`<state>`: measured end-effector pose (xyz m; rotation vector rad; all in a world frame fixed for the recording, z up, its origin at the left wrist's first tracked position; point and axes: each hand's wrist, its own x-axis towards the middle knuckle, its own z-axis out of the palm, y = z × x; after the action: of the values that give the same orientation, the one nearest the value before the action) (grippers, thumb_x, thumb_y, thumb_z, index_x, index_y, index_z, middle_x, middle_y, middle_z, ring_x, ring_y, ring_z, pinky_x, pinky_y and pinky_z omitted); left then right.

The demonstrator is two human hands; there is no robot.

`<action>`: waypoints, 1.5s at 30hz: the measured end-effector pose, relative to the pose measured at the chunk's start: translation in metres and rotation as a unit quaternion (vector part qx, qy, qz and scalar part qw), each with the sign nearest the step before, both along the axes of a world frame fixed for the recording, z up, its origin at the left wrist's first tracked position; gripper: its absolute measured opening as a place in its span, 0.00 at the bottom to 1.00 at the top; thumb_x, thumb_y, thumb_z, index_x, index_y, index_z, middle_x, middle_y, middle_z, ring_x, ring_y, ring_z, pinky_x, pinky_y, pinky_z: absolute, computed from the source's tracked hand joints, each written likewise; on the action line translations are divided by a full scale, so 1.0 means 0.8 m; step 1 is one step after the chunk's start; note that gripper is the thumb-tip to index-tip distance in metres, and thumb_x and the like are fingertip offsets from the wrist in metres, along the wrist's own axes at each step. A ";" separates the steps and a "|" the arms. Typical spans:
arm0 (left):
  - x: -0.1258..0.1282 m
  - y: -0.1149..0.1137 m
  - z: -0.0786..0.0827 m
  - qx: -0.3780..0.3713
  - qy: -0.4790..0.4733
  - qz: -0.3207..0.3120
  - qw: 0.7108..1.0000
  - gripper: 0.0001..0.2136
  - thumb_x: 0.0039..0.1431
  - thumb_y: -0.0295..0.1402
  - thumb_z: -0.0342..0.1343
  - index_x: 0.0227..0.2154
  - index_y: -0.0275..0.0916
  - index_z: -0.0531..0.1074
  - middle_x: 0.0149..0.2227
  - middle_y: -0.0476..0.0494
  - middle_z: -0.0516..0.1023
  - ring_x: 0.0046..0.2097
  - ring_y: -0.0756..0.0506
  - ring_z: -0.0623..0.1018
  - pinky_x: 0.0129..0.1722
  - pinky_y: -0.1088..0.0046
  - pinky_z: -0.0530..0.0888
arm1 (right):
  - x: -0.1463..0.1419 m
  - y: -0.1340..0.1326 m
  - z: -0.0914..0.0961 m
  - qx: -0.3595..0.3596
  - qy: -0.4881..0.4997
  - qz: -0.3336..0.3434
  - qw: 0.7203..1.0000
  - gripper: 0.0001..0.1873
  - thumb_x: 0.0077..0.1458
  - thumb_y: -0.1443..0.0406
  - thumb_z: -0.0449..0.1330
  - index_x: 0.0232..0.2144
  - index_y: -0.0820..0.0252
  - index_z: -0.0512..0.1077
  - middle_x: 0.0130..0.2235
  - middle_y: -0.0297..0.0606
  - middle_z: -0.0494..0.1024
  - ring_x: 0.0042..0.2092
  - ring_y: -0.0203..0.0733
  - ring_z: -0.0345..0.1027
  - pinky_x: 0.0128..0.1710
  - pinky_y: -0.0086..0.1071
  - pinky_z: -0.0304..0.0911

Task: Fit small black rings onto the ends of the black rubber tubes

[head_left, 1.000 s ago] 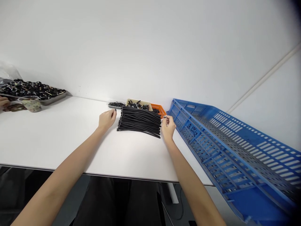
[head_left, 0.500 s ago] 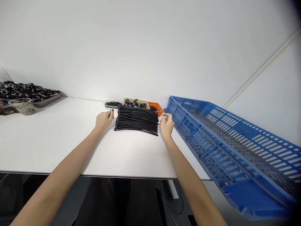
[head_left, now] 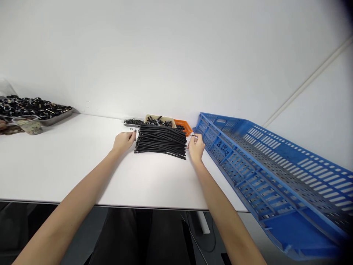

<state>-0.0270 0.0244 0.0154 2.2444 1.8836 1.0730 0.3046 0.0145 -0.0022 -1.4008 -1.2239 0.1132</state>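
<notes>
On bench (head_left: 82, 162), 12 o'clock: black tube stack (head_left: 161, 140). At 9 o'clock end, left hand (head_left: 123, 141), grip half-curled, can't tell if holding. At 3 o'clock end, right hand (head_left: 196, 147), grip pinching tiny part (head_left: 193, 135). Tubes likely light, bendy, loose: squeeze both ends.

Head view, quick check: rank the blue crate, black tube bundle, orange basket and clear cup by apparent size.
1. blue crate
2. black tube bundle
3. clear cup and orange basket: these look alike, and the basket is partly hidden behind the bundle, so unranked.
</notes>
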 end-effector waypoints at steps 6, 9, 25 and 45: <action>0.002 -0.003 0.000 0.010 0.019 -0.021 1.000 0.21 0.62 0.39 0.43 0.18 0.41 0.71 0.19 0.45 0.73 0.26 0.45 0.72 0.28 0.69 0.59 | -0.002 -0.001 0.002 -0.014 0.010 -0.010 1.000 0.10 0.59 0.57 0.48 0.36 0.55 0.65 0.20 0.26 0.70 0.20 0.41 0.66 0.28 0.32 0.58; 0.004 -0.004 0.001 0.016 0.029 -0.030 0.999 0.21 0.62 0.40 0.42 0.17 0.41 0.69 0.19 0.45 0.72 0.25 0.45 0.71 0.28 0.69 0.58 | -0.003 -0.002 0.003 -0.018 0.012 -0.009 1.000 0.10 0.59 0.57 0.48 0.35 0.54 0.65 0.20 0.26 0.70 0.20 0.42 0.66 0.28 0.32 0.58; 0.009 -0.009 0.002 0.048 0.050 -0.063 0.996 0.20 0.61 0.41 0.44 0.14 0.40 0.59 0.18 0.47 0.69 0.23 0.48 0.67 0.27 0.70 0.58 | 0.000 0.002 0.001 -0.007 0.002 -0.005 1.000 0.11 0.58 0.57 0.48 0.36 0.54 0.66 0.20 0.27 0.70 0.21 0.42 0.66 0.29 0.33 0.59; 0.003 -0.004 0.002 -0.016 0.072 -0.153 0.985 0.08 0.49 0.40 0.56 0.30 0.43 0.72 0.21 0.54 0.75 0.25 0.48 0.73 0.30 0.72 0.65 | 0.001 0.005 -0.001 -0.005 0.021 0.005 1.000 0.10 0.59 0.58 0.49 0.37 0.54 0.66 0.20 0.26 0.71 0.18 0.41 0.65 0.26 0.33 0.60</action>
<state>-0.0244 0.0211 0.0167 2.5438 1.5127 0.8495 0.3055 0.0182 -0.0033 -1.3937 -1.1974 0.1548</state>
